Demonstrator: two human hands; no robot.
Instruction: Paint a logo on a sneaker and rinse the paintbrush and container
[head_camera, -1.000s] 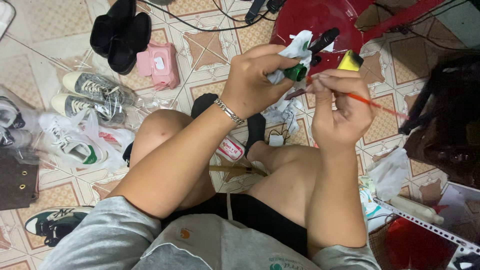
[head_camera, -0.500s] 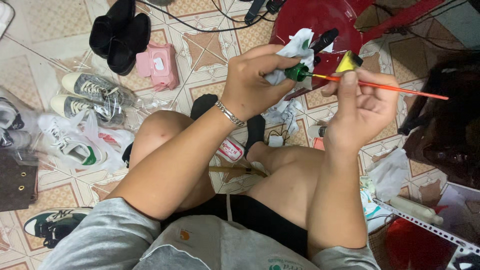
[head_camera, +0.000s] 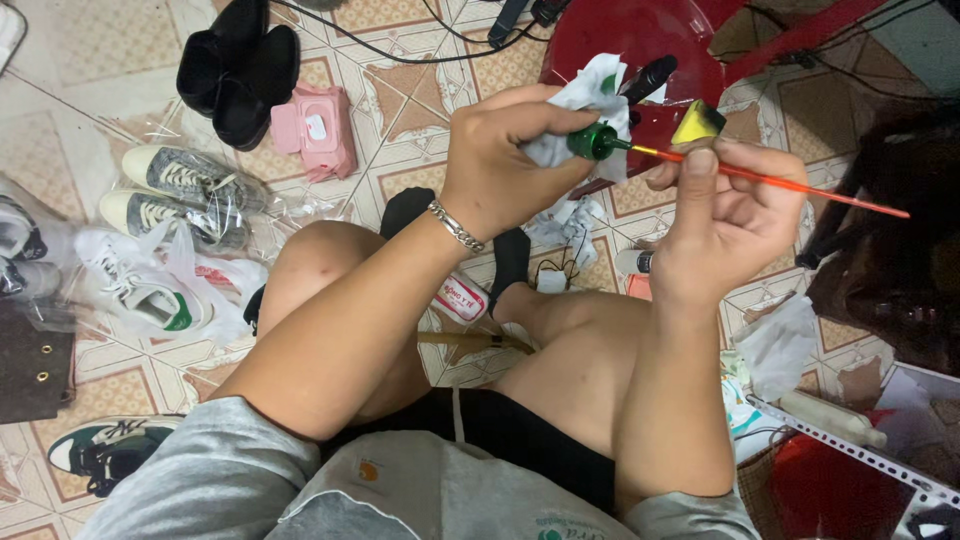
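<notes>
My left hand (head_camera: 505, 160) grips a small green bottle (head_camera: 594, 141) wrapped in a crumpled white tissue (head_camera: 590, 92), held out over my knees. My right hand (head_camera: 722, 220) holds a thin red-handled paintbrush (head_camera: 790, 183) nearly level, with its tip in the mouth of the green bottle. A yellow lump with a dark edge (head_camera: 697, 124) shows just above my right fingers. A silver bracelet (head_camera: 456, 226) circles my left wrist. I sit on a tiled floor with bare knees up and black socks (head_camera: 508, 256) on.
Sneakers in clear plastic (head_camera: 180, 190) lie at the left, with a black shoe pair (head_camera: 235, 65) and a pink wipes pack (head_camera: 315, 128) beyond. A red stool (head_camera: 640, 40) stands ahead. Crumpled tissues (head_camera: 780, 345), a small tube (head_camera: 460, 298) and a metal rail (head_camera: 850, 450) lie around my legs.
My right hand turned the brush from slanting down beside the bottle to level, and its tip has gone into the bottle's mouth. My left hand kept the bottle in place.
</notes>
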